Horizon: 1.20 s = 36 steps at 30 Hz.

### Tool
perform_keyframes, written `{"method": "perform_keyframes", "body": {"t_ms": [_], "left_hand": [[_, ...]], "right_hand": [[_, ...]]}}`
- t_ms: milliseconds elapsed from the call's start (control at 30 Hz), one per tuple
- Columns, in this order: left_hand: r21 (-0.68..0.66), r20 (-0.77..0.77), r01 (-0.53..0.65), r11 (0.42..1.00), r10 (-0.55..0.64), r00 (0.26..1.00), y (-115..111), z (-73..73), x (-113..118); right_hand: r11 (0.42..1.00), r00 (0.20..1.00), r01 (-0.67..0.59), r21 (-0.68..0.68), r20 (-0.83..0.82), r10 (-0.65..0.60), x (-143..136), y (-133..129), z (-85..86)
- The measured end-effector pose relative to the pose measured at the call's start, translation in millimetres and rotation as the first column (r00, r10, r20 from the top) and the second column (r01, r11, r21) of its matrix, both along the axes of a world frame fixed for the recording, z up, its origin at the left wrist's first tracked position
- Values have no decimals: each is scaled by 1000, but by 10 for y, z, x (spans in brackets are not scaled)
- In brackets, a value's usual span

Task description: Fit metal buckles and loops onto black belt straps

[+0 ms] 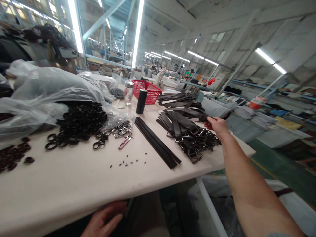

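Note:
My right hand (216, 125) reaches over the right part of the table, its fingers closed on the end of a black belt (195, 113) at the pile's edge. Below that belt lies a heap of black belts with metal buckles (191, 140). My left hand (106, 219) is low, at the table's front edge, with thumb and fingers apart and nothing visible between them. Several black strips (158, 143) lie side by side mid-table. To their left are a pink-handled tool (124, 143), small dark metal pieces (126, 162) and loose buckles (122, 129).
Black loops (80, 123) are heaped by a clear plastic bag (56, 85), brown loops (14, 154) at far left. A black bottle (142, 101), a glass jar (128, 93) and a red basket (150, 92) stand behind. A white bin (212, 207) sits below the table's right front edge.

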State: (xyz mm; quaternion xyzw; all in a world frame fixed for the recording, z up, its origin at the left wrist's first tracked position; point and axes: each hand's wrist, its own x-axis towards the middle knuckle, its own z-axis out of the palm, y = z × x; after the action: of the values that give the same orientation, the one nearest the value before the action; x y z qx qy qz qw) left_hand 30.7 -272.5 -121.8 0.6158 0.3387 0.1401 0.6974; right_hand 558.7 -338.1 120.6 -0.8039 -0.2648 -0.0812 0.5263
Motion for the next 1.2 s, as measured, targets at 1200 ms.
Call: {"method": "perform_keyframes", "body": {"t_ms": [1200], "left_hand": [[-321, 372, 32, 946, 94, 924, -144, 957, 85]], "right_hand": [[952, 538, -205, -228, 786, 304, -2377, -161, -958]]}}
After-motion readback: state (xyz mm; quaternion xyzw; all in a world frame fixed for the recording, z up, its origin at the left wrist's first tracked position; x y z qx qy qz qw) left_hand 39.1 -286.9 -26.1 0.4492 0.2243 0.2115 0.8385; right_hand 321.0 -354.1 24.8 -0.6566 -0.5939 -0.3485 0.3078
